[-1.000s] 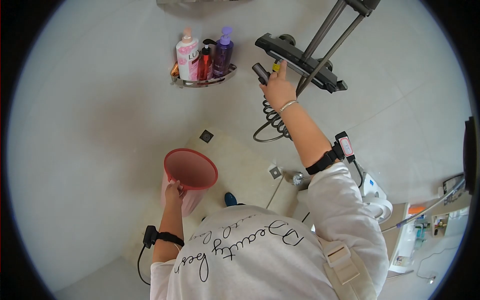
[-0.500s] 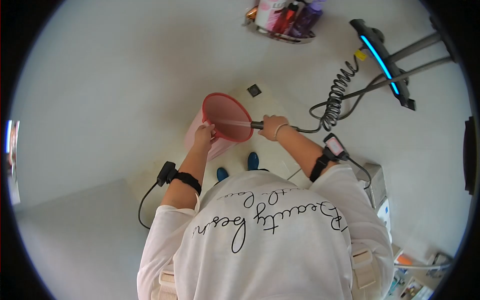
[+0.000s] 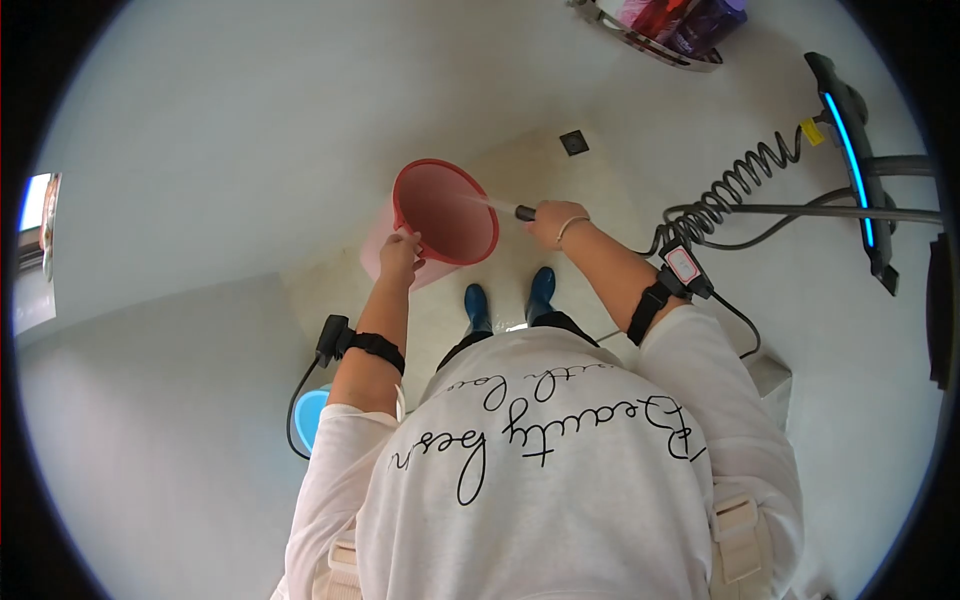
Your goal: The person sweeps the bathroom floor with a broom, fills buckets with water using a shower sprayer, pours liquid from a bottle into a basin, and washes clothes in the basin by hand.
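Bucket: pink with a red rim, just beyond the left hand and left of the right; mouth appears tilted toward the right hand; whether its base touches the floor cannot be told.
Left hand: fingers curl over the near rim, gripping it at the handle side.
Right hand: closed around a dark spray nozzle, its tip apart from the rim.
Water: a fine jet crosses from the nozzle into the bucket's mouth.
Step in hand: spraying the inside, by all appearances.
Control called for: a steady right wrist and firm left grip, in judgement, since a stray angle could send spray over the rim.
Hose: dark coils, right of the right hand.
Boots: a blue pair, nearer the body than the hands.
Drain: dark square beyond the right hand.
Shelf: bottles aboard, farther beyond the right hand.
Basin: blue, partly hidden, behind the left hand.
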